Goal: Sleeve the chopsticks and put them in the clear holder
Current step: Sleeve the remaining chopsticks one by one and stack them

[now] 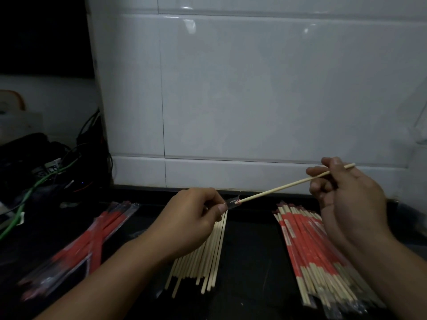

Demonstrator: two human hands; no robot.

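Note:
My right hand (346, 199) grips a bare wooden chopstick (279, 187) near its far end, slanting down to the left. Its lower tip sits at the mouth of a clear and red sleeve (232, 202) pinched in my left hand (191, 218). Below my left hand lies a pile of bare chopsticks (203, 257) on the dark counter (251, 262). A heap of sleeved chopsticks (312, 250) with red bands lies at the right, partly under my right wrist. A stack of empty red and clear sleeves (92, 239) lies at the left. No clear holder shows.
A white tiled wall (254, 88) rises just behind the counter. Tangled black and green cables (46, 176) and dark gear fill the far left. The room is dim.

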